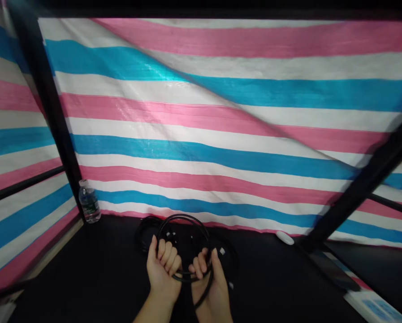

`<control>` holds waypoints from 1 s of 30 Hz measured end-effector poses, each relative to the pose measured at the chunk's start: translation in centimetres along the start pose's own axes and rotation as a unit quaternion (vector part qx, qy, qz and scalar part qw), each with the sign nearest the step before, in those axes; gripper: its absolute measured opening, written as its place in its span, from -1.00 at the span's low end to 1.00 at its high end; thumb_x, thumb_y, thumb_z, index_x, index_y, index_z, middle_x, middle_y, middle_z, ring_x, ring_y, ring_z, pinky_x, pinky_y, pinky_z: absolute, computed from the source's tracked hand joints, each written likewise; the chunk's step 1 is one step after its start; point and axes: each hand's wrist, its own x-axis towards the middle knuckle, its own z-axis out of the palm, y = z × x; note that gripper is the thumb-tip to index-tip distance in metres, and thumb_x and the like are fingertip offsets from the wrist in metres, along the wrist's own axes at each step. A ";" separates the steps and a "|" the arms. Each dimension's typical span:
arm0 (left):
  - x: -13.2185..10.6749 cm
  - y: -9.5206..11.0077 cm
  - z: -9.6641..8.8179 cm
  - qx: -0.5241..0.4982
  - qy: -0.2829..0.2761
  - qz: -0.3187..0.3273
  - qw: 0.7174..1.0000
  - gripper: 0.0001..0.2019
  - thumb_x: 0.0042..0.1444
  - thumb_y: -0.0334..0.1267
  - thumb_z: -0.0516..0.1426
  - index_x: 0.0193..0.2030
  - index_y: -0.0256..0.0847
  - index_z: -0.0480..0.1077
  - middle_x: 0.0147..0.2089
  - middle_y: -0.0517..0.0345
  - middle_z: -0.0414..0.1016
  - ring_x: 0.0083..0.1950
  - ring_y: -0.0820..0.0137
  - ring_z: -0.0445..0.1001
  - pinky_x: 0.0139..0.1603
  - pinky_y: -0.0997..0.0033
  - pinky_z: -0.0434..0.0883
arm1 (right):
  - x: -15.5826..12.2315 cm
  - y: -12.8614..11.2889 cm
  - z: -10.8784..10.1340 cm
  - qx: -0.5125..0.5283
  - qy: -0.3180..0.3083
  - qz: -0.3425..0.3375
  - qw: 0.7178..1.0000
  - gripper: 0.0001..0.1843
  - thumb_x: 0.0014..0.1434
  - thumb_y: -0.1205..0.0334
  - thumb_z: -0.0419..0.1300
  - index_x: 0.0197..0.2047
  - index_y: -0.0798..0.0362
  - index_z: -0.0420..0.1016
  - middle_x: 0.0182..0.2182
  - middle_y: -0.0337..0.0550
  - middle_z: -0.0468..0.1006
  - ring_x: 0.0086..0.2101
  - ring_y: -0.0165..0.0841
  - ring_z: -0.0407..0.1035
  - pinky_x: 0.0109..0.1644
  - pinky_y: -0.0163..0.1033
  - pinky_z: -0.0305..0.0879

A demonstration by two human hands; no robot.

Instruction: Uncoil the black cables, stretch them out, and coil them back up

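My left hand and my right hand are side by side, palms up, low in the middle of the view. Both have their fingers curled round a coiled black cable, whose loop rises above them. More black cable lies in loops on the dark table just behind my hands. A small white connector shows by my right thumb.
A clear water bottle stands at the back left corner beside a black frame post. A pink, blue and white striped tarp closes the back and left sides. A small white object lies at the back right near a slanted black bar.
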 end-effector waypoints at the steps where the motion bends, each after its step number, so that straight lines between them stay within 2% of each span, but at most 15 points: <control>1: -0.2 -0.4 0.1 0.022 -0.002 0.000 1.000 -0.43 0.21 -0.06 0.23 -0.63 -0.13 -0.03 -0.68 0.45 -0.16 -0.69 0.61 -0.23 -0.73 0.54 -0.09 | 0.0 0.2 0.1 -0.004 0.031 -0.005 0.999 -0.50 -0.01 -0.20 0.46 -0.43 0.01 0.39 -0.64 -0.48 0.10 -0.64 -0.56 -0.01 -0.55 -0.41 0.21; 3: -0.4 -0.8 0.5 0.091 -0.017 -0.015 0.996 -0.43 0.16 -0.02 0.26 -0.65 -0.14 0.02 -0.69 0.43 -0.11 -0.68 0.61 -0.15 -0.68 0.53 0.05 | 0.4 -0.2 0.1 -0.023 0.094 -0.012 0.995 -0.38 -0.06 -0.22 0.48 -0.53 0.02 0.21 -0.67 -0.51 0.01 -0.67 -0.60 -0.15 -0.67 -0.47 -0.06; 4: -0.4 -0.8 0.8 0.134 -0.026 -0.027 0.990 -0.46 0.13 -0.01 0.28 -0.65 -0.15 0.08 -0.70 0.42 -0.06 -0.67 0.60 -0.09 -0.64 0.53 0.12 | 0.8 -0.8 0.1 -0.050 0.098 -0.008 0.994 -0.34 -0.06 -0.25 0.48 -0.54 0.02 0.16 -0.67 -0.52 -0.02 -0.68 -0.61 -0.20 -0.70 -0.48 -0.17; 6: -0.3 -0.2 1.3 0.215 -0.029 -0.051 0.975 -0.57 0.07 -0.01 0.31 -0.58 -0.19 0.26 -0.67 0.39 0.07 -0.64 0.57 0.03 -0.58 0.51 0.21 | 1.7 -2.9 0.0 -0.123 0.053 0.025 0.991 -0.32 -0.07 -0.29 0.46 -0.54 0.01 0.13 -0.68 -0.53 -0.03 -0.69 -0.62 -0.25 -0.71 -0.47 -0.28; 8: 0.0 1.3 1.8 0.279 -0.007 -0.075 0.957 -0.68 0.04 -0.01 0.33 -0.42 -0.23 0.41 -0.62 0.38 0.17 -0.61 0.56 0.10 -0.55 0.50 0.24 | 2.6 -5.3 0.0 -0.209 -0.031 0.079 0.974 -0.32 -0.07 -0.32 0.44 -0.54 0.01 0.15 -0.69 -0.53 -0.01 -0.69 -0.63 -0.28 -0.71 -0.46 -0.34; 11: 0.4 3.7 2.0 0.375 -0.001 -0.140 0.917 -0.64 0.03 0.04 0.32 -0.28 -0.25 0.46 -0.57 0.37 0.25 -0.62 0.58 0.11 -0.59 0.53 0.20 | 3.1 -8.2 0.3 -0.326 -0.138 0.186 0.917 -0.34 -0.05 -0.32 0.43 -0.51 0.02 0.17 -0.68 -0.52 0.05 -0.68 -0.64 -0.27 -0.70 -0.45 -0.38; 14: 0.2 5.0 1.8 0.465 -0.071 -0.239 0.849 -0.59 0.04 0.10 0.29 -0.26 -0.26 0.47 -0.58 0.34 0.27 -0.66 0.58 0.08 -0.69 0.55 0.04 | 2.8 -9.1 0.9 -0.423 -0.216 0.295 0.829 -0.43 0.06 -0.26 0.39 -0.43 0.02 0.24 -0.68 -0.53 0.04 -0.67 -0.62 -0.24 -0.68 -0.46 -0.35; 16: 0.0 5.1 1.7 0.493 -0.109 -0.306 0.807 -0.58 0.05 0.13 0.28 -0.34 -0.25 0.44 -0.64 0.39 0.18 -0.69 0.61 -0.02 -0.71 0.57 -0.09 | 2.7 -8.9 1.2 -0.467 -0.233 0.313 0.793 -0.48 0.10 -0.23 0.37 -0.37 0.02 0.27 -0.67 -0.54 0.04 -0.67 -0.62 -0.22 -0.68 -0.45 -0.31; 17: -0.2 5.0 1.6 0.496 -0.117 -0.332 0.794 -0.58 0.05 0.14 0.29 -0.39 -0.24 0.40 -0.66 0.43 0.11 -0.69 0.63 -0.08 -0.72 0.57 -0.14 | 2.6 -8.7 1.3 -0.478 -0.233 0.309 0.788 -0.49 0.10 -0.22 0.37 -0.36 0.01 0.28 -0.67 -0.55 0.04 -0.67 -0.61 -0.21 -0.68 -0.45 -0.29; 19: -0.3 4.8 1.5 0.481 -0.124 -0.356 0.792 -0.56 0.05 0.12 0.30 -0.47 -0.19 0.30 -0.68 0.49 0.00 -0.70 0.65 -0.20 -0.72 0.58 -0.23 | 2.5 -8.3 1.3 -0.472 -0.229 0.299 0.797 -0.48 0.09 -0.22 0.38 -0.35 0.02 0.28 -0.65 -0.54 0.06 -0.66 -0.62 -0.20 -0.68 -0.45 -0.29; 23: -0.2 4.8 1.3 0.407 -0.161 -0.333 0.836 -0.53 0.05 0.08 0.34 -0.50 -0.17 0.21 -0.68 0.52 -0.08 -0.69 0.69 -0.28 -0.74 0.62 -0.30 | 1.9 -8.1 0.7 -0.386 -0.240 0.288 0.843 -0.49 0.06 -0.17 0.42 -0.31 0.04 0.32 -0.64 -0.53 0.11 -0.67 -0.64 -0.23 -0.69 -0.45 -0.37; 25: 0.0 5.0 1.2 0.371 -0.168 -0.315 0.858 -0.49 0.03 0.08 0.35 -0.52 -0.16 0.16 -0.68 0.53 -0.11 -0.69 0.70 -0.31 -0.75 0.66 -0.30 | 1.2 -7.9 0.2 -0.343 -0.242 0.263 0.869 -0.51 0.07 -0.14 0.43 -0.33 0.03 0.31 -0.66 -0.53 0.13 -0.70 -0.64 -0.23 -0.71 -0.44 -0.34; 28: 0.3 4.9 1.1 0.294 -0.147 -0.260 0.908 -0.46 0.04 0.06 0.37 -0.53 -0.16 0.10 -0.67 0.53 -0.10 -0.67 0.70 -0.35 -0.77 0.70 -0.27 | 0.0 -7.0 -0.6 -0.297 -0.220 0.179 0.912 -0.53 0.10 -0.15 0.41 -0.37 0.04 0.33 -0.70 -0.54 0.10 -0.73 -0.63 -0.18 -0.70 -0.43 -0.14; 30: 0.4 4.4 1.1 0.225 -0.129 -0.209 0.943 -0.46 0.06 0.02 0.37 -0.52 -0.16 0.08 -0.66 0.53 -0.10 -0.67 0.69 -0.36 -0.77 0.72 -0.24 | -0.6 -5.9 -0.9 -0.274 -0.176 0.102 0.940 -0.52 0.11 -0.17 0.40 -0.38 0.05 0.36 -0.72 -0.55 0.06 -0.72 -0.62 -0.12 -0.63 -0.41 0.06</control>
